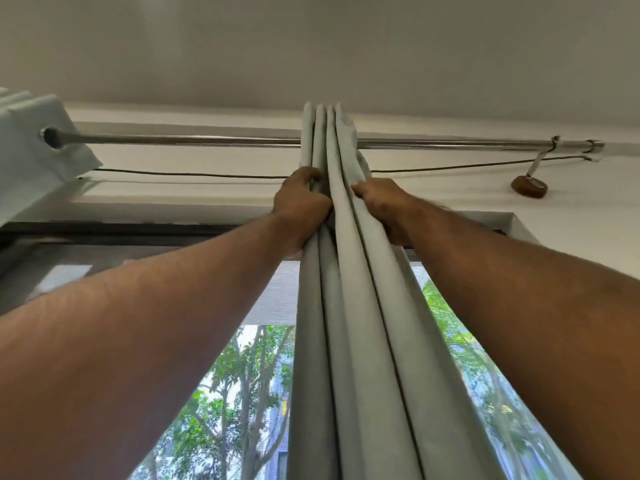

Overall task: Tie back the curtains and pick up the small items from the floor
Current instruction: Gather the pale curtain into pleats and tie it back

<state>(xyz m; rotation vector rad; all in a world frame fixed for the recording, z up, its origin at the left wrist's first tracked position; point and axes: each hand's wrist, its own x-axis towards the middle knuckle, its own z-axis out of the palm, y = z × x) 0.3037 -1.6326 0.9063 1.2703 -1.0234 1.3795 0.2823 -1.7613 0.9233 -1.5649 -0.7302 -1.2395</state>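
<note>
Far to the left of my left hand (300,202), a second curtain (31,147) sits bunched at the end of the metal rod (194,139), which runs through its eyelet. The rod passes just above both my hands, and a thin dark cord (180,174) sags along the wall under it, level with my knuckles.

My left hand grips the left side of the gathered curtain (349,306), fingers curled round its outer folds just below the rod. The curtain hangs between my two hands as a tight bundle of pale grey-green pleats, reaching from above the rod down past my forearms and out of view at the bottom.

My right hand (382,206) holds the right side of the same bundle, thumb pressed on the front fold; the rest of the fingers go behind the cloth, so I cannot see them.

Below my hands, on both sides of the curtain, the window (242,393) shows green trees. Well to the right of my right hand, a small brown holder (529,186) hangs by a pale strap from the rod's right end.
</note>
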